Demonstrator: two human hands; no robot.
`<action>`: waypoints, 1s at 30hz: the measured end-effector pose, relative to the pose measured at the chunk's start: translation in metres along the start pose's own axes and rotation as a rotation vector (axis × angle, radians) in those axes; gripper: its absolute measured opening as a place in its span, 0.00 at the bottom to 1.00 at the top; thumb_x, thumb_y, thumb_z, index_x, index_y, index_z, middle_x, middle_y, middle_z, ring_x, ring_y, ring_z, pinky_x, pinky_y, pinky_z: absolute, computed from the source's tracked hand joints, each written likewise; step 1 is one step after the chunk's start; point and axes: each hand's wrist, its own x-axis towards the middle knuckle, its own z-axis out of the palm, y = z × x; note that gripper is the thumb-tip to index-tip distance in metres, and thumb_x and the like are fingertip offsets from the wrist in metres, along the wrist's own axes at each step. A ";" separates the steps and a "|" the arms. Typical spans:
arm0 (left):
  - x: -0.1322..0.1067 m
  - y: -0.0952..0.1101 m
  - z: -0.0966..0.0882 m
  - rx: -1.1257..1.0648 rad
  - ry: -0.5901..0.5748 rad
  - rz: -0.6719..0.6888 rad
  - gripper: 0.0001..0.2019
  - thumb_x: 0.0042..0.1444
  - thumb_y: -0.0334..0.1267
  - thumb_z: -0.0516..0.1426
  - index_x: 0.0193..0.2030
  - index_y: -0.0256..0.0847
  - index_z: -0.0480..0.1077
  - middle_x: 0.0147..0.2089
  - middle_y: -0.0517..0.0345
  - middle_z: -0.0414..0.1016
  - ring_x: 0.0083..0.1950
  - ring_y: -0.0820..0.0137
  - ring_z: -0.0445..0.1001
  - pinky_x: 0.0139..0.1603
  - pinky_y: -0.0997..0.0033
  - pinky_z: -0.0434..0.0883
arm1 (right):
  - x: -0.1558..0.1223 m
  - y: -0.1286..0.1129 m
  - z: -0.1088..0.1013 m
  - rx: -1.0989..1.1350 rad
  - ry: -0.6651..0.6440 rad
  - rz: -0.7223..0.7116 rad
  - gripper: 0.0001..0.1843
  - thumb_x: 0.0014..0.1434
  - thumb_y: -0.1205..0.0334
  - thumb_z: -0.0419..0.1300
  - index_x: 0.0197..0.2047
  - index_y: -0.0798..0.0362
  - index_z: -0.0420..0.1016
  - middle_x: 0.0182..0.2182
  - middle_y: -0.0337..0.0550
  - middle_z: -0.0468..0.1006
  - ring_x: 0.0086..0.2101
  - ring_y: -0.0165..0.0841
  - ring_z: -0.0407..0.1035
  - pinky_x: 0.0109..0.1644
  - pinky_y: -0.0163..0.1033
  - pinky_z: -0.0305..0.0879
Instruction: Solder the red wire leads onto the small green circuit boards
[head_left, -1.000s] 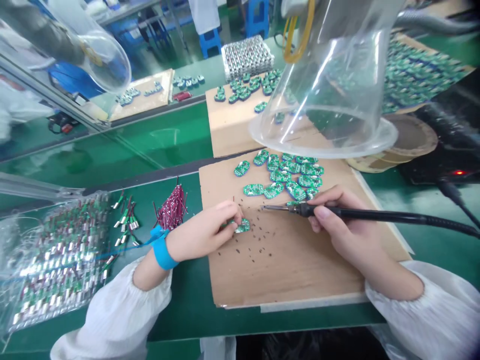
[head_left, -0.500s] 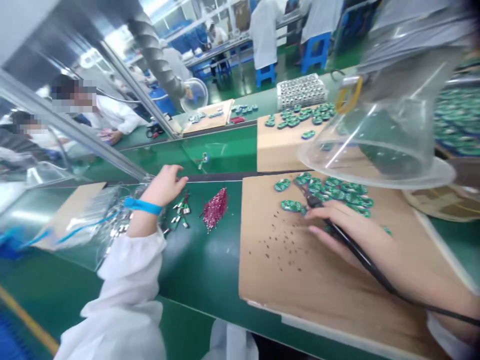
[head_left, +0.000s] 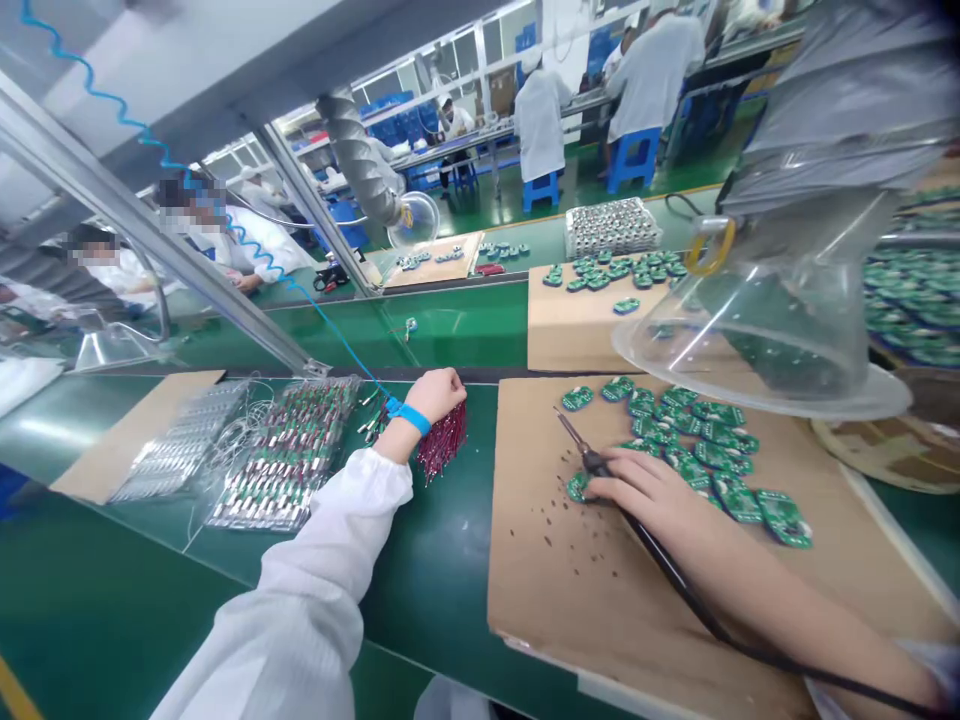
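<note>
Our right hand (head_left: 652, 495) clenched on soldering iron (head_left: 592, 462), tip pointing up-left, grip just above green board (head_left: 577, 487) lying on cardboard sheet (head_left: 540, 590). More boards (head_left: 720, 450) scattered close to right, under edge of clear plastic hood (head_left: 757, 345). Our left hand (head_left: 439, 395), curled, blue wrist strap (head_left: 409, 416) at wrist, sits at top of red wires (head_left: 442, 445) on green counter (head_left: 442, 570); cannot tell whether it grips them.
</note>
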 end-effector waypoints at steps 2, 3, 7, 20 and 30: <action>0.004 0.001 -0.002 0.009 -0.003 -0.014 0.07 0.59 0.39 0.62 0.36 0.36 0.76 0.37 0.52 0.81 0.41 0.63 0.79 0.49 0.61 0.74 | -0.005 -0.003 0.005 -0.024 0.032 0.057 0.18 0.68 0.71 0.50 0.53 0.45 0.74 0.52 0.52 0.76 0.55 0.48 0.69 0.54 0.55 0.71; 0.004 0.002 -0.003 0.011 0.003 -0.023 0.07 0.58 0.39 0.62 0.35 0.37 0.76 0.37 0.50 0.82 0.41 0.62 0.80 0.49 0.62 0.74 | -0.005 -0.005 0.008 -0.051 0.031 0.096 0.13 0.69 0.68 0.53 0.51 0.46 0.75 0.49 0.52 0.77 0.51 0.49 0.70 0.52 0.56 0.71; 0.000 -0.001 -0.011 0.000 0.056 -0.051 0.08 0.60 0.38 0.58 0.39 0.38 0.76 0.40 0.48 0.83 0.44 0.60 0.81 0.47 0.67 0.73 | 0.006 -0.017 0.022 -0.177 0.044 0.134 0.08 0.67 0.59 0.61 0.49 0.49 0.76 0.42 0.51 0.77 0.43 0.50 0.70 0.46 0.58 0.70; 0.004 0.006 -0.009 0.011 -0.070 -0.070 0.12 0.61 0.44 0.64 0.35 0.36 0.76 0.36 0.53 0.81 0.42 0.65 0.80 0.51 0.59 0.75 | 0.009 -0.024 0.024 0.040 0.010 0.074 0.15 0.64 0.75 0.55 0.50 0.48 0.71 0.45 0.49 0.74 0.46 0.45 0.71 0.48 0.53 0.70; -0.038 0.003 -0.045 -0.253 0.214 0.173 0.03 0.64 0.36 0.55 0.40 0.39 0.68 0.50 0.48 0.81 0.54 0.65 0.79 0.60 0.64 0.73 | 0.006 -0.024 0.019 0.134 0.012 0.119 0.18 0.66 0.75 0.52 0.54 0.47 0.71 0.46 0.49 0.74 0.45 0.43 0.72 0.47 0.49 0.72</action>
